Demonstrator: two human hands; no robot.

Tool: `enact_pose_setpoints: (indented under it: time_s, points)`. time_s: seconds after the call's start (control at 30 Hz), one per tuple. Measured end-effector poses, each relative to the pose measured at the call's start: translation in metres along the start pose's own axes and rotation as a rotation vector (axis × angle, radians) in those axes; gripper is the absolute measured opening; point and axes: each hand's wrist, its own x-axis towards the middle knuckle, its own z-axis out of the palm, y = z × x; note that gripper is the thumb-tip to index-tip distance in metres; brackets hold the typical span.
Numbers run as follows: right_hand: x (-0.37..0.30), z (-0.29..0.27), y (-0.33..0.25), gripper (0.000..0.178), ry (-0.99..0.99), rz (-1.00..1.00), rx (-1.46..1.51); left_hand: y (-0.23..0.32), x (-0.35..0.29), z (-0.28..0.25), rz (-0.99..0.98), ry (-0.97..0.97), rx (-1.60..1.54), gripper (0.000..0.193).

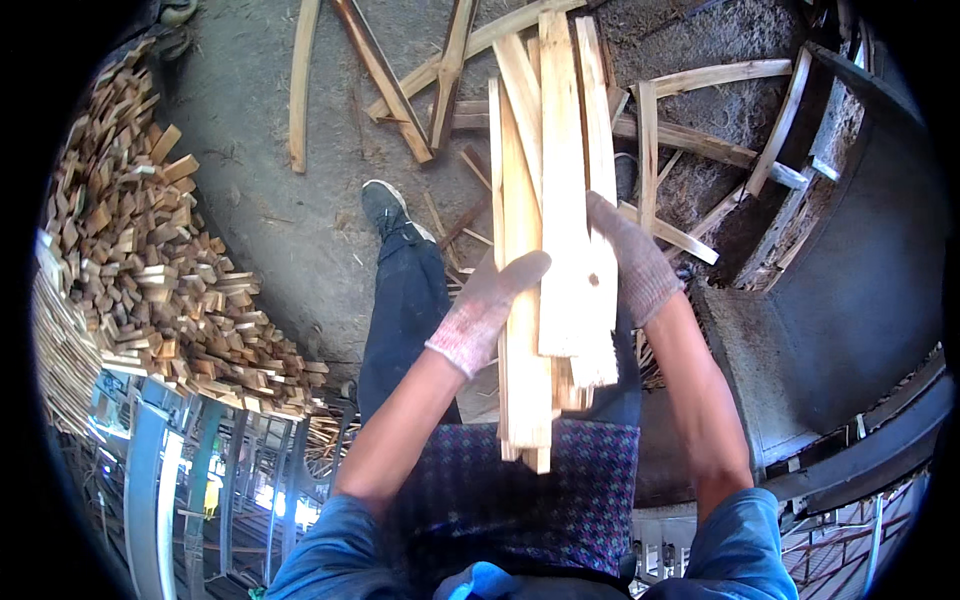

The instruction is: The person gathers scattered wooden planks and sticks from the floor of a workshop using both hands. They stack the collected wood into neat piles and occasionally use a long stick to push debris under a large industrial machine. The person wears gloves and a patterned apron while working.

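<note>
A bundle of pale wooden slats (562, 190) is held lengthwise in front of my body, between both hands. My left hand (487, 312), in a light knitted glove, is closed round the bundle's left side with its thumb over the top. Gloved likewise, my right hand (634, 258) grips the right side; its fingers are partly hidden by the wood. The slats differ in length, and their near ends stick out unevenly above the dark patterned cloth (580, 485) on my lap. One slat on the right has a dark knot.
Loose wooden strips (385, 80) lie scattered on the concrete floor (260, 130) ahead, more of them at the right (648, 160). A tall stack of cut wood pieces (150, 260) fills the left. A dark metal surface (850, 290) stands at my right, and a metal frame (150, 480) lower left.
</note>
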Motion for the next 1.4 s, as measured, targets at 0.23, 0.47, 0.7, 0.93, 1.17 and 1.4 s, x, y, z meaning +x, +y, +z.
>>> enact_pose_setpoints:
  time_s: [0.23, 0.47, 0.7, 0.93, 1.17, 1.4]
  points:
    - [0.066, 0.013, -0.052, 0.066, 0.039, -0.185, -0.257, 0.028, 0.09, -0.032, 0.238, -0.059, 0.045, 0.055]
    - [0.084, 0.0, -0.051, 0.081, 0.111, -0.01, -0.35, 0.008, 0.107, -0.02, -0.057, -0.114, -0.293, 0.049]
    - [-0.02, 0.016, -0.016, 0.089, 0.247, 0.002, -0.455, -0.05, 0.008, 0.004, 0.201, 0.03, -0.195, 0.067]
    - [-0.103, 0.069, 0.06, 0.076, 0.208, -0.123, -0.412, -0.074, -0.112, -0.049, 0.385, 0.156, 0.065, 0.126]
    - [-0.131, 0.197, 0.12, 0.103, -0.325, -0.466, -1.0, -0.089, -0.254, -0.141, 0.892, 0.233, -0.31, 0.129]
    - [-0.146, 0.46, 0.281, 0.077, -0.791, -0.448, -1.234, -0.104, -0.397, -0.304, 0.947, 0.574, -0.596, 0.117]
